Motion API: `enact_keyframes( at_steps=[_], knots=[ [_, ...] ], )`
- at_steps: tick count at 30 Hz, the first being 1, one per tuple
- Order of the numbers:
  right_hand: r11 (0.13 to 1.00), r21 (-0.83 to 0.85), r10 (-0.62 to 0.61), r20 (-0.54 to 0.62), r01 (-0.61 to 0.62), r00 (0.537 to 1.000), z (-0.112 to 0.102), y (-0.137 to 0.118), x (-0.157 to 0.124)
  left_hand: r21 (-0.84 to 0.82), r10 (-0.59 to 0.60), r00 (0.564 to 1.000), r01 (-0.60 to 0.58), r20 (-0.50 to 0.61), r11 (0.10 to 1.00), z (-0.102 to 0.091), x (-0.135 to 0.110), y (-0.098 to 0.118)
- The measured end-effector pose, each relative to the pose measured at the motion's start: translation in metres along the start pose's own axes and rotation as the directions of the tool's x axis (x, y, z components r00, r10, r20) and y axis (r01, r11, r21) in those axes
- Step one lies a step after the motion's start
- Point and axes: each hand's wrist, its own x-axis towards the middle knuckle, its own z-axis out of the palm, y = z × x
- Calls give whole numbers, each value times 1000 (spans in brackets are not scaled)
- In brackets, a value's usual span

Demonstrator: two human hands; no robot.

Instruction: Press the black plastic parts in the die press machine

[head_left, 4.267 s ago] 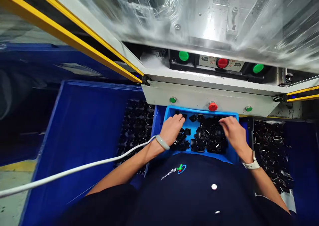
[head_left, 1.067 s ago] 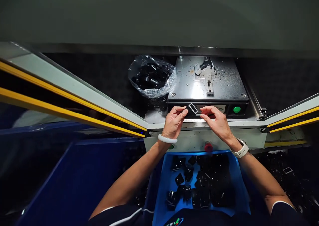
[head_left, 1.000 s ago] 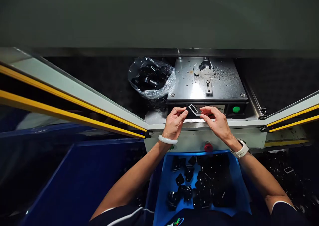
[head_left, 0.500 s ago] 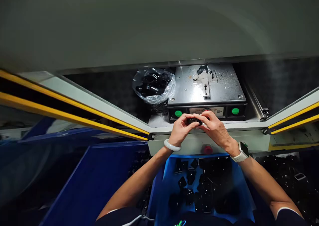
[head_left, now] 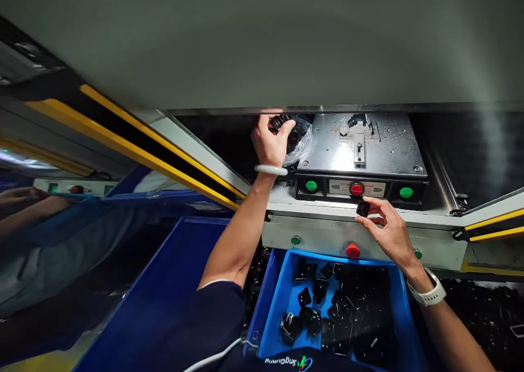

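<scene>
My left hand (head_left: 271, 142) is over the clear plastic bag (head_left: 303, 147) of black parts, left of the metal plate. Its thumb and fingers pinch a black ribbed part (head_left: 280, 122), partly hidden by the fingers. In front of the machine's control box, my right hand (head_left: 388, 232) grips a small black square part (head_left: 362, 207) between thumb and fingertips. A small fixture (head_left: 358, 126) sits on the steel plate (head_left: 327, 148), with a black piece on it. Below my hands, a blue tray (head_left: 282, 290) contains several glossy black parts.
Green buttons (head_left: 311, 186) flank a red stop button (head_left: 357, 189) on the box front. A larger red button (head_left: 352, 249) is on the ledge below. Yellow-edged guards (head_left: 172, 142) slope along both sides. At far left, another person's hand (head_left: 18, 195) shows.
My hands have separated. The left one has moved to the plastic bag and grasped a black part; the right keeps a black square part near the box front. The view has shifted slightly.
</scene>
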Motion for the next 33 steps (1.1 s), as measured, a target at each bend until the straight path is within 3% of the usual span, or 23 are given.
enact_keyframes(
  at_steps=[3, 5, 7, 9, 12, 16, 19, 21, 25, 29, 31, 33],
  knots=[
    [999, -25, 23, -8, -23, 1000, -7, 2, -16, 124, 90, 994, -82, -65, 989, -6, 6, 0],
    [997, -32, 63, -32, -64, 997, -15, 5, -28, 191, 162, 987, -157, -10, 969, -19, -22, 13],
    [991, -22, 128, -51, -129, 990, -23, 9, -40, 218, 186, 978, -204, 100, 954, -36, -66, 28],
    [980, 12, 197, -63, -196, 978, -31, 13, -53, 205, 134, 969, -178, 208, 962, -55, -113, 41],
    [955, 101, 285, -61, -278, 957, -38, 21, -72, 177, -15, 944, -46, 330, 983, -83, -172, 45],
    [896, 202, 411, -45, -395, 911, -38, 30, -95, 210, -226, 834, 135, 504, 968, -113, -231, 30],
    [849, 242, 496, -54, -470, 867, -34, 34, -111, 250, -327, 709, 214, 625, 944, -127, -262, 13],
    [828, 247, 528, -39, -504, 849, -30, 35, -118, 261, -340, 580, 219, 740, 940, -130, -277, -1],
    [814, 248, 537, 24, -525, 843, -18, 33, -125, 232, -252, 245, 107, 936, 967, -120, -290, -33],
    [801, 264, 524, 124, -537, 843, -4, 24, -125, 46, -52, -123, -53, 991, 998, -93, -299, -56],
    [791, 278, 518, 171, -545, 838, 2, 19, -124, -33, 13, -214, -94, 977, 995, -81, -307, -61],
    [782, 291, 508, 215, -552, 834, 5, 13, -123, -69, 45, -232, -99, 972, 993, -74, -314, -62]
  ],
)
